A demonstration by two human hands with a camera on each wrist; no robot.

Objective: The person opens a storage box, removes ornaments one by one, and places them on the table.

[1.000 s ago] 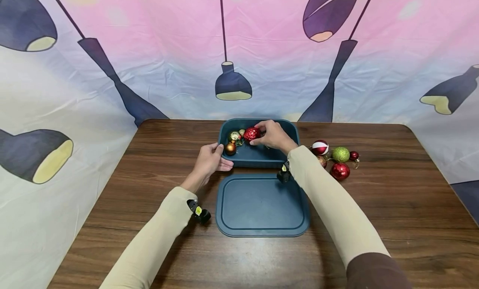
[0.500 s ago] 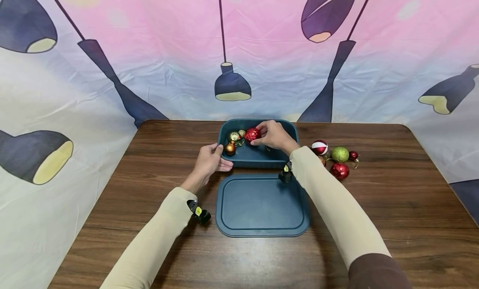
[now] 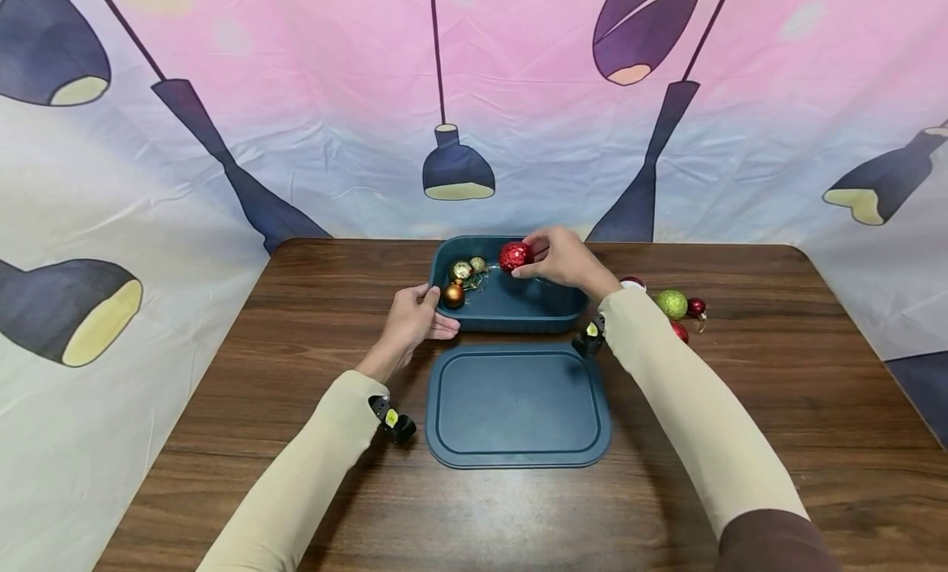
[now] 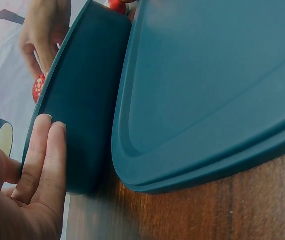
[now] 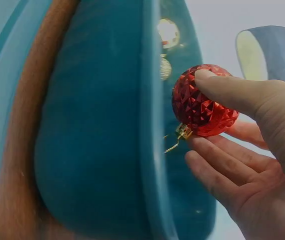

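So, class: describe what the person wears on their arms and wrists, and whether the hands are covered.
Both arms wear long, close-fitting cream sleeves to the wrist; the right sleeve ends in dark brown near the upper arm. Each wrist carries a small black device with a yellow mark. The left hand and right hand are bare.

I see dark wood-grain counter (image 3: 741,391), rounded far corners, glossy patch near front edge. Fabric backdrop (image 3: 311,103) hangs behind & wraps both sides: pink at top, fading to pale blue/cream lower down, creased. Printed w/ navy & purple pendant lamps, cream-yellow openings, thin dark cords. One small lamp print (image 3: 458,170) dead centre above counter. Light even, soft, no hard shadows.
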